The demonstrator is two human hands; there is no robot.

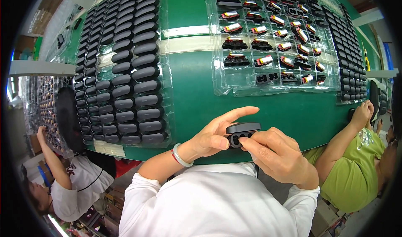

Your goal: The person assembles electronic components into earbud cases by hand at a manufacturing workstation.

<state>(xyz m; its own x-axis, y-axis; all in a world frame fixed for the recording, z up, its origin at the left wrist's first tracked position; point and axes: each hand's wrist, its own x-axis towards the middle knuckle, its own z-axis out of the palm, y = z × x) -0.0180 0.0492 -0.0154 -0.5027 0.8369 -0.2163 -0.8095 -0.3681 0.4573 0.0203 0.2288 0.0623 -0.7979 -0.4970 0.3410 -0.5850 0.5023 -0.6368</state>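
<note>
Head view: both hands meet at the near edge of the green surface [188,107]. The left hand [213,136] has its thumb pressed against the end of a small black case [242,133], with the forefinger stretched out flat over the lid; the other fingers are tucked behind it. The right hand [278,157] closes in from the other side, its fingers [255,147] pinched on the open front of the case, where two round sockets show. So the case is gripped between both hands, lid raised, just above the surface edge.

Beyond the left fingertips lies a clear tray [121,69] packed with rows of closed black cases. Beyond the right fingertips sits a second clear tray [272,40] of small parts with red and yellow pieces; many of its pockets are filled, and a few nearer ones look empty. My read: a large batch stands done in the full tray, plenty of parts remain, and this one case is mid-work. What the right fingers are doing inside the sockets, I cannot tell.

On either side, other people's arms reach toward the surface.
</note>
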